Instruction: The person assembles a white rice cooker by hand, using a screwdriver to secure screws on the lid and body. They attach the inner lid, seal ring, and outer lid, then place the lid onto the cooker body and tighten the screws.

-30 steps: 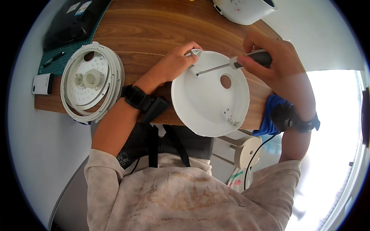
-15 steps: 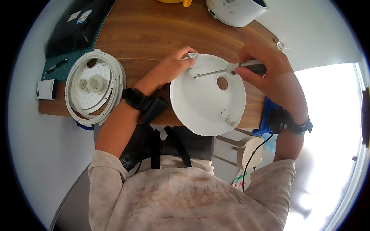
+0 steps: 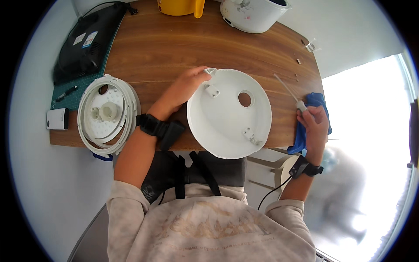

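Observation:
My left hand grips the upper left rim of a white round plastic cover, by a small tab there. The cover lies tilted at the table's near edge, hollow side up. It has a round hole and two small screwed-on brackets, one near my left hand and one lower right. My right hand is closed around the handle of a screwdriver, whose long shaft points up and left, away from the cover. Under and beside that hand lies a blue cloth at the table's right edge.
On the left stands a white ringed plastic housing, partly over the table edge. Beyond it are a white power bank, a pen and a black appliance on a green mat. A yellow container and white appliance stand at the back.
My right hand has drawn the screwdriver off the upper bracket and moved right and down to the blue cloth. My left hand still holds the cover's rim.

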Motion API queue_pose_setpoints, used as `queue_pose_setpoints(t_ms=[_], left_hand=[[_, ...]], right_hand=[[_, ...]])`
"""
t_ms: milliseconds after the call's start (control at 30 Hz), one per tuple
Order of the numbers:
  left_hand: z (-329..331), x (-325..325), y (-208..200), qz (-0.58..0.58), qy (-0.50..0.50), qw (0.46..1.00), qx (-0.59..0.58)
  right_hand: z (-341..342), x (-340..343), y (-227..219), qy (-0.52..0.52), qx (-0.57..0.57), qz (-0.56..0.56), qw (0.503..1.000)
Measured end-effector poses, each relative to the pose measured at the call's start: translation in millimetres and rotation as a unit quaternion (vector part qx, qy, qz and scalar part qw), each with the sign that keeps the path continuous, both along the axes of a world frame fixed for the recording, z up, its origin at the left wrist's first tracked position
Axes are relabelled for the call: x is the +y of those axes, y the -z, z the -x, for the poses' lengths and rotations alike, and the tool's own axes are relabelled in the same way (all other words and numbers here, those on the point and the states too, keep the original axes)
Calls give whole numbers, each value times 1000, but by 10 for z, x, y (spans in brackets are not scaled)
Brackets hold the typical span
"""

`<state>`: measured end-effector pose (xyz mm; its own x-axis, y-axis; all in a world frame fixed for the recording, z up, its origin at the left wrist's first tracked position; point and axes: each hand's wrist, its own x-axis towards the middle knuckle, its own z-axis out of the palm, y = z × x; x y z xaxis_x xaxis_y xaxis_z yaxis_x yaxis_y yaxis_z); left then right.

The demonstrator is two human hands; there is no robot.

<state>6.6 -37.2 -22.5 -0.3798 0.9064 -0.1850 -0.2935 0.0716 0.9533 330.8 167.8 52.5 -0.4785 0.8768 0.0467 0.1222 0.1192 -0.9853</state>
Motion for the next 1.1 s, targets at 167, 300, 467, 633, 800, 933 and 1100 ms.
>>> queue_pose_setpoints(t_ms=[167,300,467,633,800,933,1100], left_hand=[[142,-51,177,-29,7,1000,7],[80,-7,158,-28,6,999,35],[66,-33,129,-14,-3,1000,7],[-6,-17,22,-4,-19,1000,-1],[69,13,46,8,-5,999,-51],[34,-63,-60,-15,-24,999,-42],[-55,-324,-536,-40,-57,998,-8]], right_hand=[[-56,-87,586,29,-111,-226,967],[11,-177,805,47,-104,-266,957],[37,-157,927,51,-120,-301,945],[78,-228,880,65,-139,-323,934],[93,-290,834,72,-152,-364,916],[97,-291,839,68,-143,-364,918],[108,-310,837,61,-155,-359,918]])
